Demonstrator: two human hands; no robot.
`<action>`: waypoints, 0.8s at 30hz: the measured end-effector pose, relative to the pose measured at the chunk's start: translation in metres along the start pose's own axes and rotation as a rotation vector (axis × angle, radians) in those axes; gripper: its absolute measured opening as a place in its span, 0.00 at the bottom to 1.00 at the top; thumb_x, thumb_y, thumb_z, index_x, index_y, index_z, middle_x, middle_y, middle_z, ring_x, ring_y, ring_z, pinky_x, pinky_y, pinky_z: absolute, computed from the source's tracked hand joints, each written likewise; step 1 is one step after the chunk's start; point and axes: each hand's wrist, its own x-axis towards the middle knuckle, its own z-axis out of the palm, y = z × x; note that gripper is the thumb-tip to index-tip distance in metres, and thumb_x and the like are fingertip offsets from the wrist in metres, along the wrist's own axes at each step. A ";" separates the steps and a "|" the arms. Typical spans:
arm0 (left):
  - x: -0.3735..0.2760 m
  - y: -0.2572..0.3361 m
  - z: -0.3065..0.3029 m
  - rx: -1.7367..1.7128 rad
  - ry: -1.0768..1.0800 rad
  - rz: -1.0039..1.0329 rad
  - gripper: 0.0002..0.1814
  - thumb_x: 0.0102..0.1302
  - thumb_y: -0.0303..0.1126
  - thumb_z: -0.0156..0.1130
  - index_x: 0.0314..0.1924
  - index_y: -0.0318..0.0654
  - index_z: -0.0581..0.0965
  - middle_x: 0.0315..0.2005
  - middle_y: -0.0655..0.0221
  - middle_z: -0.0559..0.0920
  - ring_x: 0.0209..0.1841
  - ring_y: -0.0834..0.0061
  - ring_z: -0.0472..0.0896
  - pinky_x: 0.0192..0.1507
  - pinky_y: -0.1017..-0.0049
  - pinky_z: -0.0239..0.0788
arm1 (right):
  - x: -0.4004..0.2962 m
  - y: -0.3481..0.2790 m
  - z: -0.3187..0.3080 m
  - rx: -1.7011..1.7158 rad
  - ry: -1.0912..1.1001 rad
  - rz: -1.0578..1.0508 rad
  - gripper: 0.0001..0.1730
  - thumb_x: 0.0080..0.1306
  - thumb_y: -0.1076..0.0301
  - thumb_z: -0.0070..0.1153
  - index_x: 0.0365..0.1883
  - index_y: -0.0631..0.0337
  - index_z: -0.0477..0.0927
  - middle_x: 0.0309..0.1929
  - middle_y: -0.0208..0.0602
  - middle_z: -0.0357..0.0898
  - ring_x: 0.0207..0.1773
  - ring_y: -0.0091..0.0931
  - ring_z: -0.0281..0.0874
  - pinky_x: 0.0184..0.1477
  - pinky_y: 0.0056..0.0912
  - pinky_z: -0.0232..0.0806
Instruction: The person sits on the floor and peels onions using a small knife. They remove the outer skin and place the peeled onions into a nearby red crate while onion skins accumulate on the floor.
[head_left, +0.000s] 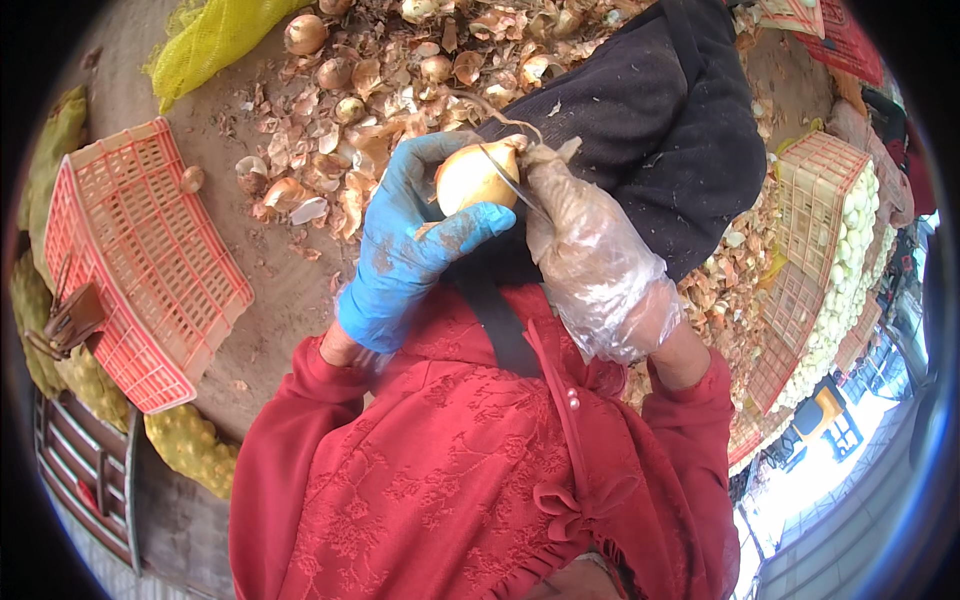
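Note:
My left hand, in a dirty blue glove, grips a yellow onion above my lap. The onion's top points right, with a dry stalk at its tip. My right hand wears a soiled glove under a clear plastic cover and is closed around a knife. The knife's thin curved blade lies against the onion near the stalk. The knife's handle is hidden in my right hand. Beneath both hands is my dark-trousered leg.
Onion skins and several whole onions litter the ground ahead. A pink plastic crate is at left, near filled mesh sacks. Yellow netting lies at upper left. Crates of peeled onions line the right.

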 end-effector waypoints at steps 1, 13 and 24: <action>-0.001 -0.004 -0.001 0.084 0.008 0.045 0.35 0.46 0.30 0.74 0.53 0.32 0.66 0.46 0.64 0.74 0.48 0.76 0.73 0.51 0.76 0.67 | 0.000 0.004 0.003 0.082 -0.001 0.039 0.14 0.69 0.75 0.37 0.50 0.70 0.69 0.42 0.35 0.74 0.44 0.22 0.71 0.48 0.23 0.65; -0.004 0.001 -0.012 -0.262 0.006 -0.111 0.33 0.45 0.28 0.72 0.50 0.35 0.66 0.45 0.66 0.74 0.48 0.74 0.74 0.51 0.75 0.68 | 0.020 0.000 0.006 0.473 -0.103 0.333 0.16 0.68 0.78 0.38 0.54 0.68 0.67 0.40 0.35 0.74 0.38 0.22 0.72 0.41 0.22 0.68; -0.001 -0.001 -0.002 0.064 0.110 0.081 0.36 0.42 0.30 0.77 0.48 0.33 0.66 0.43 0.64 0.73 0.45 0.77 0.74 0.49 0.77 0.68 | 0.024 -0.012 -0.008 0.276 -0.133 0.216 0.17 0.65 0.71 0.41 0.52 0.66 0.67 0.32 0.33 0.72 0.29 0.21 0.69 0.31 0.20 0.64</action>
